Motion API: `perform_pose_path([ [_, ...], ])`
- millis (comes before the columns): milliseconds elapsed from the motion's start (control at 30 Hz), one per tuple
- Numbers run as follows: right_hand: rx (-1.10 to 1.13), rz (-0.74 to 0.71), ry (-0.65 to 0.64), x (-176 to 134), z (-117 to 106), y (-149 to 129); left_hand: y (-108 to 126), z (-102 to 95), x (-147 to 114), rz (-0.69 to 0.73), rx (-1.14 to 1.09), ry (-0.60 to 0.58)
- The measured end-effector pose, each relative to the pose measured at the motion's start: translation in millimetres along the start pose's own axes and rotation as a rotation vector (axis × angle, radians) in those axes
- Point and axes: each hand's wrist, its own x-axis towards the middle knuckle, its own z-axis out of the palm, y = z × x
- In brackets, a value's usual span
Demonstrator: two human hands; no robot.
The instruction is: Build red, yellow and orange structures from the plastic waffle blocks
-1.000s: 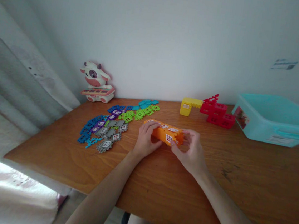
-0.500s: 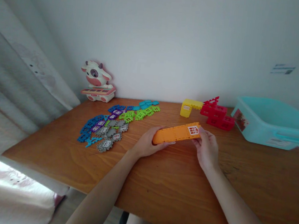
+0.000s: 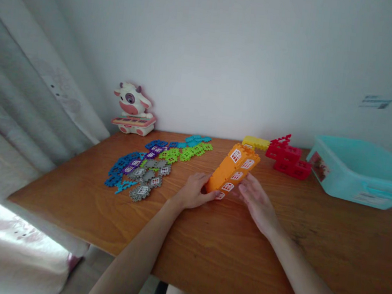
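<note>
A long orange box built of interlocking plastic tiles (image 3: 226, 171) is tilted over the middle of the table, its upper end toward the wall. White window pieces run down its right side. My left hand (image 3: 196, 192) grips the lower left end, thumb on the near edge and fingers behind. My right hand (image 3: 257, 201) is beside the box's right side with its fingers extended and apart; whether the fingertips touch the box is hard to see.
Flat blue, purple, green and grey tiles (image 3: 148, 176) lie at the left. Behind them sits a cow toy keyboard (image 3: 133, 121). Yellow (image 3: 258, 143) and red (image 3: 287, 157) tile builds stand at the back right, near a turquoise bin (image 3: 358, 184).
The orange box has turned from nearly level to steeply slanted, showing its windowed side. My right hand has let go of its right end and moved down and left.
</note>
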Motion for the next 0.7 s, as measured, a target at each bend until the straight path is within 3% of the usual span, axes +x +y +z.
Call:
perform_pose_path([
  [200, -0.269, -0.051, -0.06, -6, 6, 9, -8, 0.5, -2, 0.091, 0.065, -0.127],
  [500, -0.528, -0.049, 0.013, -8, 3, 9, -10, 5.3, -3, 0.113, 0.129, -0.148],
  [700, -0.627, -0.085, -0.077, -10, 5, 5, -1, 5.4, -2, 0.058, -0.01, -0.034],
])
